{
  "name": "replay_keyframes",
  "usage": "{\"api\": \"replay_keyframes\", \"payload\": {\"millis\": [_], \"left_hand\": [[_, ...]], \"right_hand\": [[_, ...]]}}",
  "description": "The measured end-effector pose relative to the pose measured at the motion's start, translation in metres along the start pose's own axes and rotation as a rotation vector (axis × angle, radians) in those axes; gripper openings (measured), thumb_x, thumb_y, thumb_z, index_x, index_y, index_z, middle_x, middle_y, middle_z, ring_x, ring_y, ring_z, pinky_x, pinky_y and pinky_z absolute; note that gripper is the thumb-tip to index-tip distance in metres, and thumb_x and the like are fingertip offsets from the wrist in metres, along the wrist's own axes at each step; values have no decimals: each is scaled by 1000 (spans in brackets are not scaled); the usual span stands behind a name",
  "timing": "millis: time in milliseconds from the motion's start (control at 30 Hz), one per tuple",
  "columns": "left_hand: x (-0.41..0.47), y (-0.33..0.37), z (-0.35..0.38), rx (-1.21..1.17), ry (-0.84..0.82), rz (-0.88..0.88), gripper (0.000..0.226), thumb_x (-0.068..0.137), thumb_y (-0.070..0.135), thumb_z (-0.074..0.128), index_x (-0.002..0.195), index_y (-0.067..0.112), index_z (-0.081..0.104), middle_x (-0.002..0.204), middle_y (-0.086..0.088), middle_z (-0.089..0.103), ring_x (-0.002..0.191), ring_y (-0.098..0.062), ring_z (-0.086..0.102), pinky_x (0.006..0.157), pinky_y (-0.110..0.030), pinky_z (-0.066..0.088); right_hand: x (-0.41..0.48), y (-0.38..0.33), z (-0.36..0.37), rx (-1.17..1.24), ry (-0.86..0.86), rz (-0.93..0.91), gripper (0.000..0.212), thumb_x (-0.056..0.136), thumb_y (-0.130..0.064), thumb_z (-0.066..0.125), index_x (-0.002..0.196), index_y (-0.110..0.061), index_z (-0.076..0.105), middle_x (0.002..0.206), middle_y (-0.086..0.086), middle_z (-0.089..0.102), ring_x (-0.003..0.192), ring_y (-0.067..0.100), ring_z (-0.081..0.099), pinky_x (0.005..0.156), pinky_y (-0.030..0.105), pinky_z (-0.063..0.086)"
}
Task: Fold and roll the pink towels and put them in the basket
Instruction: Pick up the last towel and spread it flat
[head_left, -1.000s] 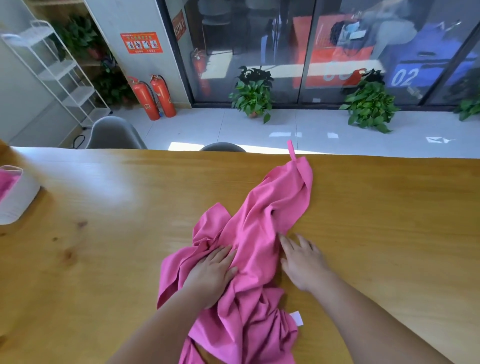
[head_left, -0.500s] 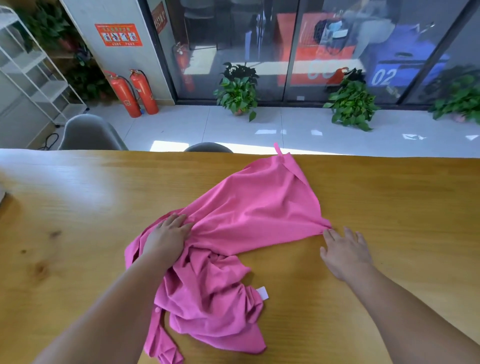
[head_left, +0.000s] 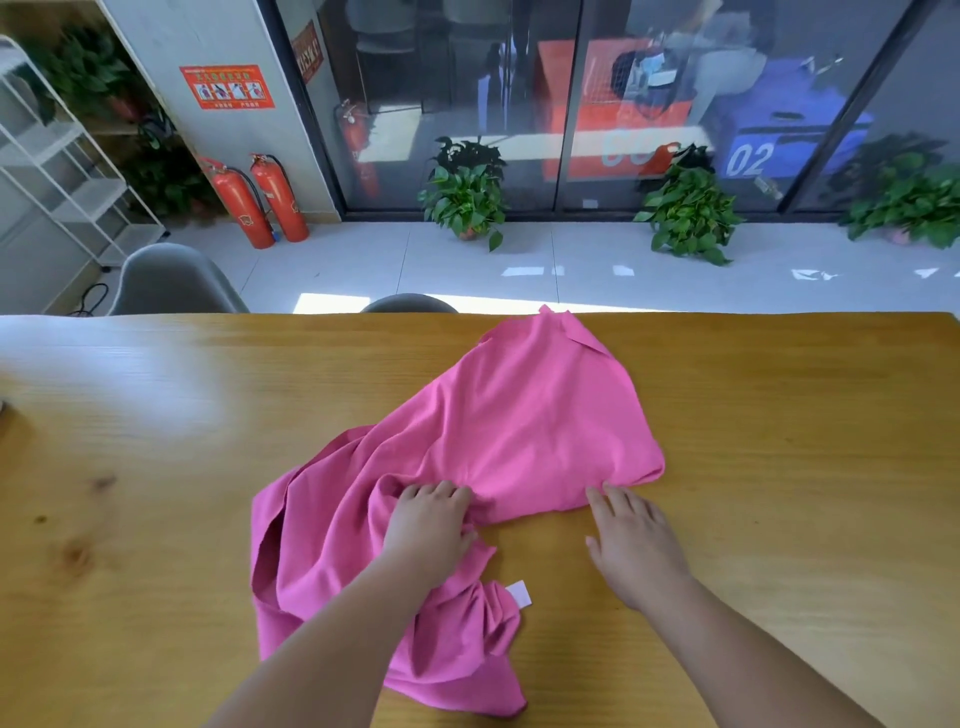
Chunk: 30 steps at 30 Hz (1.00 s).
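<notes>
A pink towel (head_left: 524, 431) lies crumpled on the wooden table (head_left: 156, 467). Its far half is spread fairly flat, while its near half is bunched in folds, with a white label (head_left: 519, 593) showing at the near edge. My left hand (head_left: 428, 525) rests palm down on the towel's middle, fingers laid on the cloth. My right hand (head_left: 631, 540) lies on the bare table with straight fingers, its fingertips touching the towel's near right edge. The basket is out of view.
Two grey chair backs (head_left: 171, 283) stand behind the table's far edge. Beyond them are a tiled floor, potted plants (head_left: 467, 192), two red fire extinguishers (head_left: 260, 200), a white shelf rack (head_left: 67, 171) and glass doors.
The towel went from a narrow bunched strip to a wider spread far half. Both hands swept apart, then drew closer again near the towel's middle edge. The basket left the view.
</notes>
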<state>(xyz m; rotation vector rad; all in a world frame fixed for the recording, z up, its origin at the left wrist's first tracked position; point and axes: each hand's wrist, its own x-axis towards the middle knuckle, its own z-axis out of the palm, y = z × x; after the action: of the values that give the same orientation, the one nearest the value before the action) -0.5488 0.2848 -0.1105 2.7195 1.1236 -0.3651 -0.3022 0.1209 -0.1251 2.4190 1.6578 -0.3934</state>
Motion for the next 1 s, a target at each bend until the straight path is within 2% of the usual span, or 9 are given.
{"api": "replay_keyframes", "payload": {"millis": [67,167,333,467,600,700,800,900,1000], "left_hand": [[-3,2,0,38,-13,7,23,95,30,61,116,26,66,111,2,69,106,-27,69,96,-42,50],[1,-2,-6,-59,-37,13,18,100,28,55,109,29,71,101,2,74,96,-26,70,80,-39,53],[15,-25,-39,-339,28,68,24,107,29,54,112,27,77,103,5,78,90,-20,71,84,-41,56],[39,-44,-75,-529,383,-178,24,105,18,54,113,29,74,108,4,73,92,-22,67,81,-39,54],[50,-59,-92,-378,624,-487,51,91,-2,57,133,26,63,131,-5,52,118,-30,49,99,-43,45],[41,-53,-77,-201,551,-255,35,93,11,61,124,27,67,125,-1,59,114,-26,55,95,-44,47],[26,-48,-43,-100,363,-74,26,95,36,59,118,31,70,122,5,66,113,-25,63,101,-45,47],[9,-53,-7,-52,213,-82,50,91,56,61,136,34,64,145,3,60,140,-28,51,123,-49,32],[-10,-61,8,-9,193,-103,73,89,66,61,156,39,46,167,-6,37,159,-35,23,130,-56,18]], "right_hand": [[0,10,-1,-43,35,17,68,98,-41,63,159,-22,43,150,2,51,141,25,47,115,42,40],[4,25,1,-73,22,38,52,97,-32,66,147,-28,55,137,-1,56,127,25,52,102,42,46],[18,35,-10,-62,152,86,16,93,-27,72,105,-35,66,104,-4,50,103,23,55,78,39,49],[49,27,-63,214,519,149,13,99,-24,67,111,-25,67,109,4,52,100,31,52,80,45,51],[75,5,-112,334,696,154,30,101,-25,64,130,-24,63,135,6,48,120,33,48,97,50,50],[78,-10,-104,306,590,51,31,98,-24,63,129,-26,63,136,2,51,122,30,49,96,47,51],[70,-26,-69,244,340,-114,41,98,-28,62,139,-33,61,144,-3,52,131,26,50,105,45,49],[59,-49,-42,214,102,-254,54,103,-33,59,154,-44,45,159,-5,42,143,23,39,114,43,43],[56,-81,-31,207,-75,-285,65,106,-39,55,162,-51,24,169,4,30,152,29,29,120,47,37]]}}
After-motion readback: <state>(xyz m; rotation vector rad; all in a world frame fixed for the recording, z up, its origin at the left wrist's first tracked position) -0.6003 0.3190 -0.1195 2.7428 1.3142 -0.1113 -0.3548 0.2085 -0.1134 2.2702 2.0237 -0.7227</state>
